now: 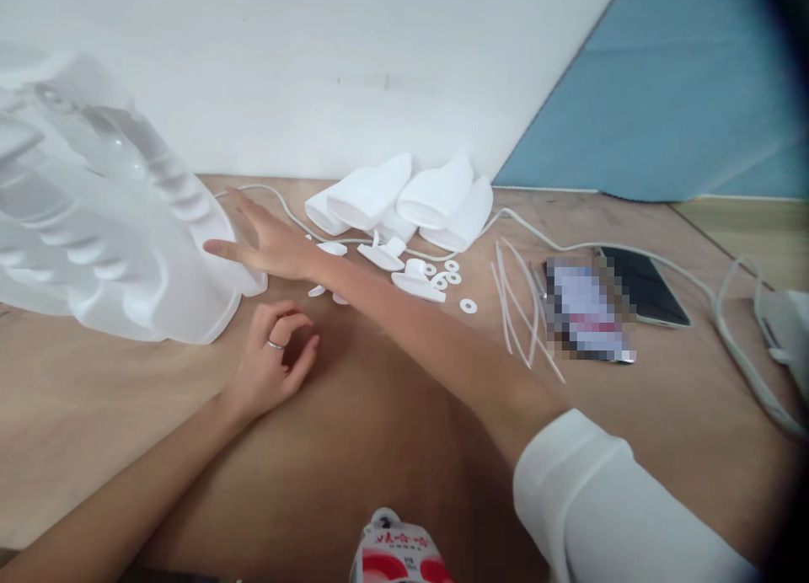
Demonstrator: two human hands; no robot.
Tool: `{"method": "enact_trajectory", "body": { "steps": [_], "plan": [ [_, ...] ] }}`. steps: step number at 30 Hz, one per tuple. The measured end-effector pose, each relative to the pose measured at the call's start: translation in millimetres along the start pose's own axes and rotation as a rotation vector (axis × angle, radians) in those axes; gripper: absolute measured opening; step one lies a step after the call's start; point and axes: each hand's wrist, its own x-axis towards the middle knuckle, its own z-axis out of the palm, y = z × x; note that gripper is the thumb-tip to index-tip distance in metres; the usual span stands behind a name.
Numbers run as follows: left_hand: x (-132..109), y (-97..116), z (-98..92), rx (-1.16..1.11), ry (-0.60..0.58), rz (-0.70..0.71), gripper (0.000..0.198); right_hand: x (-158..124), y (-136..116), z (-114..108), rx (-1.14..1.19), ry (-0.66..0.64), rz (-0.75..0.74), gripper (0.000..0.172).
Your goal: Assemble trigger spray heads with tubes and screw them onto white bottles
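My right hand (pixel 271 239) reaches across from the lower right, its thumb and fingers spread with nothing between them. The fingertips are beside the edge of a large white moulded plastic piece (pixel 190 271) with ridged, wavy sides; whether they touch it I cannot tell. My left hand (pixel 273 360), a ring on one finger, rests near the tabletop below it. Its fingers are loosely bent, thumb apart, and no object shows in it. Small white plastic fittings (pixel 417 281) lie behind my right forearm, partly hidden by it.
Several white hollow cone-like pieces (pixel 370 191) are piled against the white wall (pixel 354 77). Small white rings (pixel 468 306) and thin white strips (pixel 506 305) lie nearby. Rightward are a blurred-out packet (pixel 585 309), a phone (pixel 650 284) and a cable (pixel 726 313). A red-and-white package (pixel 401 549) is at the bottom.
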Motion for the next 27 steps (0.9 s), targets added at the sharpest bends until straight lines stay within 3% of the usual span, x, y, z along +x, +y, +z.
{"method": "enact_trajectory", "body": {
  "steps": [3,6,11,15,17,21,27],
  "plan": [
    [13,-15,9.7,0.018,0.005,0.022,0.028,-35,-3,-24,0.008,0.072,0.024,0.067],
    [25,-24,18.2,0.007,-0.022,0.024,0.031,-91,1,-57,-0.044,0.131,0.006,0.059],
    [40,-18,29.4,0.053,-0.168,0.085,0.055,-197,15,-106,-0.534,0.249,0.111,0.019],
    [46,-12,36.8,0.093,-0.233,0.098,0.057,-251,33,-116,-0.908,0.242,0.248,0.022],
    [46,-14,38.6,0.069,-0.246,0.101,0.055,-264,42,-115,-0.959,0.236,0.279,0.024],
    [43,-20,38.3,0.005,-0.223,0.112,0.046,-269,53,-111,-0.825,0.237,0.255,0.017],
    [40,-13,39.0,-0.132,-0.238,0.297,0.035,-264,51,-108,-0.559,0.324,0.347,0.004]
  ]
}}
